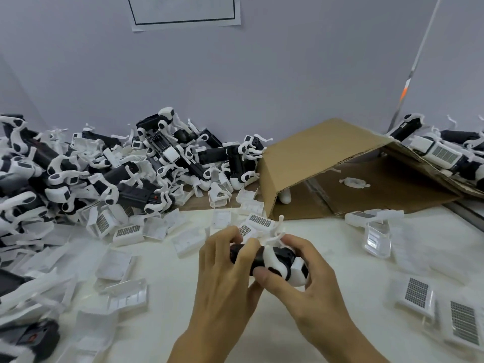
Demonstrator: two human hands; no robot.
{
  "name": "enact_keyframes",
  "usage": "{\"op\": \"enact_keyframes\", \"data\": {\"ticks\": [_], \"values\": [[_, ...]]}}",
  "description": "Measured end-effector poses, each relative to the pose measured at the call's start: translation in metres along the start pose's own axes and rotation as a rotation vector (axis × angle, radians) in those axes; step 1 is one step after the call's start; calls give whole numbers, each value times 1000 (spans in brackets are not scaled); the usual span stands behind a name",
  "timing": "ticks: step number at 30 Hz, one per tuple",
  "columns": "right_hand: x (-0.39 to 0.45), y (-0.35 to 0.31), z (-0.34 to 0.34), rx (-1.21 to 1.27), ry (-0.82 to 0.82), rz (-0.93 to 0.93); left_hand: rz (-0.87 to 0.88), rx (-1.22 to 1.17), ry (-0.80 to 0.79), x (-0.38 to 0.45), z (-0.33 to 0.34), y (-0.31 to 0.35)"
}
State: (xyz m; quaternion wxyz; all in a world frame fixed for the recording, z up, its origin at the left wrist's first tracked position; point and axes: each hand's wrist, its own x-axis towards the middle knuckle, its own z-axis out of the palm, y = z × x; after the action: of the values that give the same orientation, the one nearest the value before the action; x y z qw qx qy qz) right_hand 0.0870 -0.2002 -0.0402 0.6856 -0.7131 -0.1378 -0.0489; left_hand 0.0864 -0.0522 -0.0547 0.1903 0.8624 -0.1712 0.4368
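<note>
Two hands work a black-and-white plastic unit [281, 258] just above a white counter [340, 271], at the near centre of the view. The left hand [225, 260] grasps the unit's black end, its fingers curled over the top. The right hand [309, 279] is wrapped round the white end, thumb pressed against the near side. Thin white prongs stick up from the unit between the two hands.

Behind and to the left, a heap of similar units [125, 169] is banked against the pale wall. White covers with dark grid panels [128, 231] are strewn along the heap's foot and across the counter, and more grid-faced covers [416, 293] lie well apart at the near right. A clear plastic piece [377, 239] stands to the right of the hands.

A cardboard box [322, 153] lies tipped on its side beyond the hands, its mouth facing the camera, with a small white part [353, 182] inside. A second, smaller pile [442, 150] sits at the box's far right edge. Above, a printed sheet [183, 11] is fixed to the wall — its text is cut off by the frame — and a slim pole with an orange mark [404, 93] slants up at the right.
</note>
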Motion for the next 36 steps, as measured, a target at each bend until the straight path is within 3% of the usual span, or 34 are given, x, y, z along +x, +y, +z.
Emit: {"op": "enact_keyframes", "data": {"ticks": [6,8,10,14,17,20,25,36], "values": [[5,-10,2,117,-40,87,85,-75,239,1,-2,-9],[7,-9,-2,211,-42,73,-4,-223,292,3,-6,-9],[10,-7,-6,282,-6,70,-304,-498,353,8,-11,-3],[10,-8,-7,146,43,65,-1126,-1554,321,19,-22,-2],[1,-6,-5,-97,-102,-95,-1331,-1697,210,21,-25,1],[-5,1,0,-224,-217,-267,-1376,-1725,132,19,-25,13],[-6,4,2,-227,-140,-341,-1367,-1781,8,18,-25,22],[-9,6,7,-183,-124,-367,-1369,-1812,51,18,-26,22]]}}
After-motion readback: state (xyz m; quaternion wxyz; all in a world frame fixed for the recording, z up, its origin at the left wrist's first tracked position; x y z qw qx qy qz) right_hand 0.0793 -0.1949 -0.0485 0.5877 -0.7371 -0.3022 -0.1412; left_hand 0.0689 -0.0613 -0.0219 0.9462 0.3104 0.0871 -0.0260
